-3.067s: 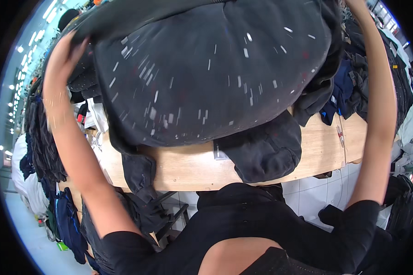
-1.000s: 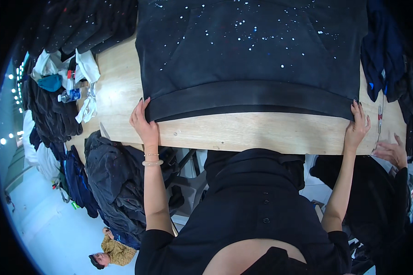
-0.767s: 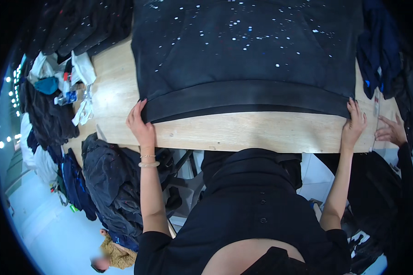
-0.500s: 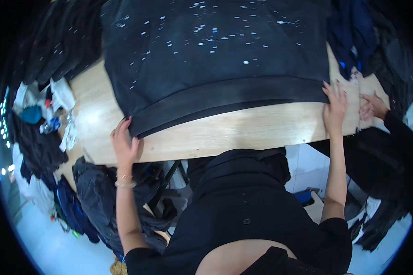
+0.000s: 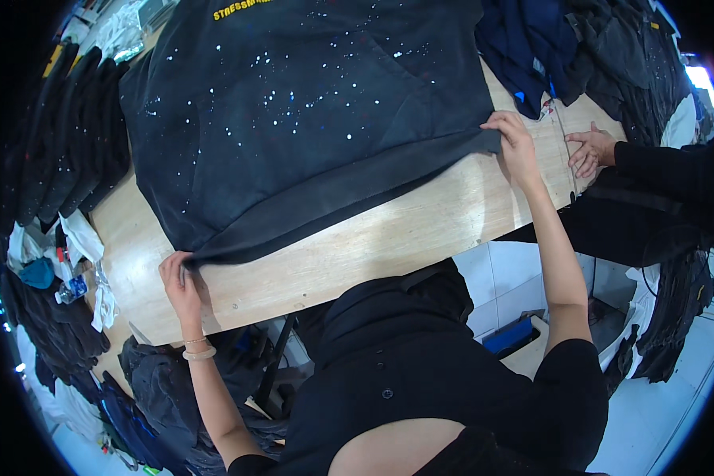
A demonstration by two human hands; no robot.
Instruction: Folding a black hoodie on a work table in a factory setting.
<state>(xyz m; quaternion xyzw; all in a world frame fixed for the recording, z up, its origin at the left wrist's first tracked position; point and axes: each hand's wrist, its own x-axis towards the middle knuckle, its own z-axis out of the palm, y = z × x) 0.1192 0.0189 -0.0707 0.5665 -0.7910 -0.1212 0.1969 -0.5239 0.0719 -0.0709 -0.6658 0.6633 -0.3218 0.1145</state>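
A black sweatshirt [image 5: 293,119] with white paint-like specks, a front pocket and yellow lettering lies spread on the wooden table [image 5: 357,226]. Its ribbed hem faces me. My left hand [image 5: 181,282] pinches the hem's left corner between thumb and fingers. At the right corner of the same hem, my right hand [image 5: 514,143] grips the cloth, lifting it slightly. Between the two hands the band stretches in a slant, its underside in shadow. The garment's top runs out of view.
Dark folded garments [image 5: 71,143] are stacked at the left, by white scraps and a small bottle [image 5: 71,289]. Navy cloth [image 5: 531,47] lies at the far right. Another person's hands [image 5: 591,149] rest on the table's right end. Dark clothes [image 5: 174,389] hang below the table's left side.
My right hand has closed on the hem corner and raised it; my left fingers have closed too. The view has turned and shifted, showing the yellow lettering and pocket.
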